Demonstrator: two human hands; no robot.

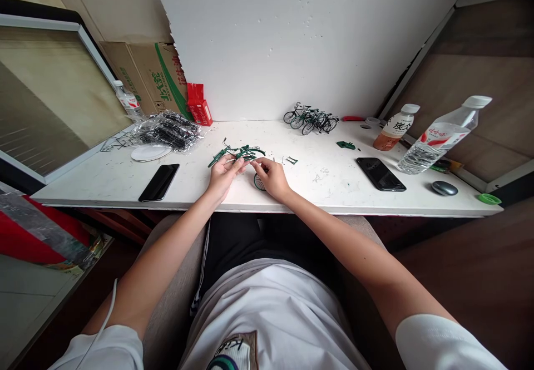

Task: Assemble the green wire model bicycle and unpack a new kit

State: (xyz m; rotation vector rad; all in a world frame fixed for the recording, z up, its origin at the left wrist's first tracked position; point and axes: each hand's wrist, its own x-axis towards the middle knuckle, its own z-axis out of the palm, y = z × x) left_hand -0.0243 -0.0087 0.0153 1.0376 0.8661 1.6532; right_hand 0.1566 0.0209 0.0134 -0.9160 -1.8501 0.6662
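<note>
Near the front middle of the white table, my left hand is closed on a green miniature bicycle frame, held a little above the surface. My right hand has its fingers pinched together close to the frame's right end; what lies between the fingertips is too small to tell. A small spoked wheel shows just under the right fingers, partly covered by them. To the right of that hand lies a small green part on the table.
Several assembled miniature bicycles stand at the back. Left are a bag of black parts, a white lid and a phone. Right are another phone, two bottles, a green piece and a dark rounded object.
</note>
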